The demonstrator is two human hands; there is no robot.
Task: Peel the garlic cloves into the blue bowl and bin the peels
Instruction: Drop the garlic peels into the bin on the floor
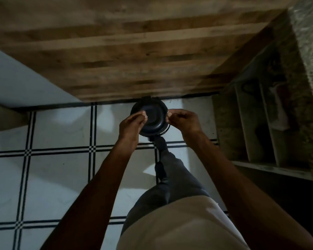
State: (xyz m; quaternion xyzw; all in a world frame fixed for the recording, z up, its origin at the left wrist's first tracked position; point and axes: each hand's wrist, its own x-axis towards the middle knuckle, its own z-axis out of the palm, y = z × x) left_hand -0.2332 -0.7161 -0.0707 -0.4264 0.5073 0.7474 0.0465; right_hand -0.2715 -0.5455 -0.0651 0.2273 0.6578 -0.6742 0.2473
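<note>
Dark and round, the bin point(150, 118) stands on the floor point(61, 170) directly under our hands, its far rim against the wooden worktop point(116, 51) edge. Our left hand point(131, 123) pinches what looks like a pale peel point(146, 116) over it; our right hand point(182, 120) has its fingertips pressed together, perhaps on another scrap. White tile with black lines lies open left of the grip; shelves point(257, 127) crowd the right.

From my head the one wide camera looks steeply down along my outstretched arms to my left hand point(132, 126) and right hand point(183, 121) over the black bin point(153, 120) standing on the tiled floor point(58, 134) below.
</note>
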